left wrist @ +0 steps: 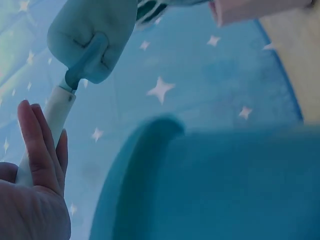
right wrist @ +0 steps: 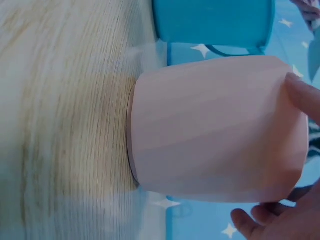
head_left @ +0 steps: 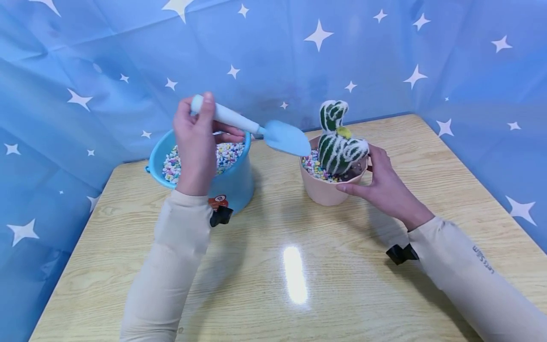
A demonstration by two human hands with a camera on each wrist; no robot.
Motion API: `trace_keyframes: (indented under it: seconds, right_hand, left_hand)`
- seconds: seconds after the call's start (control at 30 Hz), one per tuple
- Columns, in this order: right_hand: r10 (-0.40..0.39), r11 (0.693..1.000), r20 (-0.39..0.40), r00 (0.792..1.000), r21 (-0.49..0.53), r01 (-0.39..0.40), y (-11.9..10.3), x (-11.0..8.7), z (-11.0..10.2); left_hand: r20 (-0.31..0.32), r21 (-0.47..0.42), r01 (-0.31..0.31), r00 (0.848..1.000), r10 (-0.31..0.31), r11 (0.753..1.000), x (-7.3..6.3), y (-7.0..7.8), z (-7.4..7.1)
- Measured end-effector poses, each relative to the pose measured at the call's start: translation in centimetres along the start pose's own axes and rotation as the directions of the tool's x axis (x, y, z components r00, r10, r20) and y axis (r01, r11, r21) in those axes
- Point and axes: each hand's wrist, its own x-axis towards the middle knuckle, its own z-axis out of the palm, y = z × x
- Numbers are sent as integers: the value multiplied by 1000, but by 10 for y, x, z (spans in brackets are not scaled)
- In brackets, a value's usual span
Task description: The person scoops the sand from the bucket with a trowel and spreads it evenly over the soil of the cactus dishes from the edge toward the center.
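Note:
My left hand (head_left: 195,147) grips the white handle of a light blue trowel (head_left: 287,137), held in the air over the bucket's right side. The blade reaches right, its tip overlapping the left rim of a pink flowerpot (head_left: 325,192). In the left wrist view the underside of the trowel blade (left wrist: 92,35) shows. A knitted green-and-white cactus (head_left: 335,154) with a yellow flower stands in the pot, colourful pebbles (head_left: 311,166) around its left side. My right hand (head_left: 386,190) holds the pot's right rim, thumb in front; in the right wrist view, the pot (right wrist: 215,130) stands upright on the table.
A blue bucket (head_left: 242,178) of multicoloured pebbles (head_left: 228,156) stands on the left, partly hidden by my left hand and forearm. The wood-grain table (head_left: 273,294) is backed by a blue cloth (head_left: 265,57) with white stars.

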Motion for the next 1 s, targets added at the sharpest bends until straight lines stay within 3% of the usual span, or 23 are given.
trace_keyframes:
  seconds: [0.23,0.47,0.77,1.0]
  right_hand:
    - [-3,1000,23,1000,19,2,0,2,-2]
    - [-5,1000,18,1000,-5,5,-3,3,-3]
    - [10,1000,41,999,-1,-10,-4,4,-5]
    - [-43,999,60,997,11,42,-2,4,-5]
  left_hand:
    - [-164,-115,-93,984,73,989,11,27,-34]
    - [-218,-110,-137,970,111,984,13,46,-73]
    - [-277,27,-94,956,97,995,4,55,-113]
    - [-298,101,-33,953,62,994,0,53,-131]
